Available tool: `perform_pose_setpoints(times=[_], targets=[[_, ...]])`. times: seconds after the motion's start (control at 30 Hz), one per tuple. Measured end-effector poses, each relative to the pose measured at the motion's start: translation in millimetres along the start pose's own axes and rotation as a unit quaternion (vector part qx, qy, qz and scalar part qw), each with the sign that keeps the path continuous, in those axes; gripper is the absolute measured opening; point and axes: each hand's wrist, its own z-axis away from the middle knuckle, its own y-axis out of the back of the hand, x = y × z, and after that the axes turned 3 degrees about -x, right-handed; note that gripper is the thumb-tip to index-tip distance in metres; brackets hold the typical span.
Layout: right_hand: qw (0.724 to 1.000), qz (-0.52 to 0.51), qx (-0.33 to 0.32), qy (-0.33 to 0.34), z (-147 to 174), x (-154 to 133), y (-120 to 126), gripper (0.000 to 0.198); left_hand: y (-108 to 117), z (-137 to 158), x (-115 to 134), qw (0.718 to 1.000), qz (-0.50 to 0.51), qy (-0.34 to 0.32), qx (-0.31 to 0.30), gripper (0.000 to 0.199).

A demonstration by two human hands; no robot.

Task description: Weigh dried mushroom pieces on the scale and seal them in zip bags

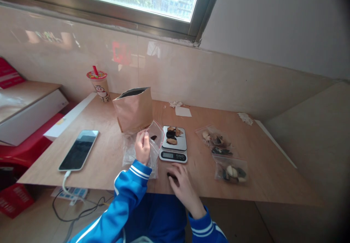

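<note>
Your left hand pinches the rim of a small clear zip bag and holds it open just left of the kitchen scale; a dark piece sits inside the bag. Your right hand lies palm down on the table just in front of the scale, its fingers curled over a small dark piece; you cannot tell whether they grip it. On the scale's platform lie a few brown and black dried pieces. To the right of the scale lie two filled zip bags. Behind and to the left of the scale stands an open brown paper bag, with a lidded drink cup farther left. A phone on its cable lies well left of the scale.
</note>
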Motion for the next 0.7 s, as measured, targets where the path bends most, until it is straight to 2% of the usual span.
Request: perform_pose_setpoints(times=[0.07,0.13,0.2,0.33,0.43,0.5,0.6,0.7], targets=[[1.0,0.01,-0.022,-0.015,13.3,9.1,-11.0,0.024,0.2,2.3,2.3,1.0,0.01,0.002,-0.006,0.036],[1.0,-0.022,-0.015,-0.015,7.2,8.5,-11.7,0.022,0.4,5.5,4.8,1.0,0.018,0.008,-0.009,0.037],[0.997,-0.076,0.025,-0.008,-15.2,-3.8,-3.6,0.021,0.1,9.0,6.4,1.0,0.015,0.005,-0.012,0.037],[0.975,-0.139,0.169,-0.023,-74.2,-48.7,20.0,0.029,-0.4,15.1,6.0,0.999,-0.023,-0.039,-0.027,0.036],[0.981,-0.1,0.16,0.036,-100.3,-68.2,30.2,0.027,2.1,17.5,3.6,0.997,-0.033,-0.066,-0.032,0.034],[0.982,-0.072,0.165,0.06,-107.0,-62.7,30.5,0.026,5.6,17.8,2.2,0.997,-0.034,-0.07,-0.02,0.034],[0.981,-0.04,0.183,0.048,-111.1,-30.1,21.1,0.032,11.4,16.8,1.2,0.997,-0.034,-0.066,0.007,0.035],[0.991,0.06,0.108,0.051,-116.0,10.0,4.4,0.033,14.9,16.2,0.1,0.998,-0.018,-0.056,0.013,0.036]])
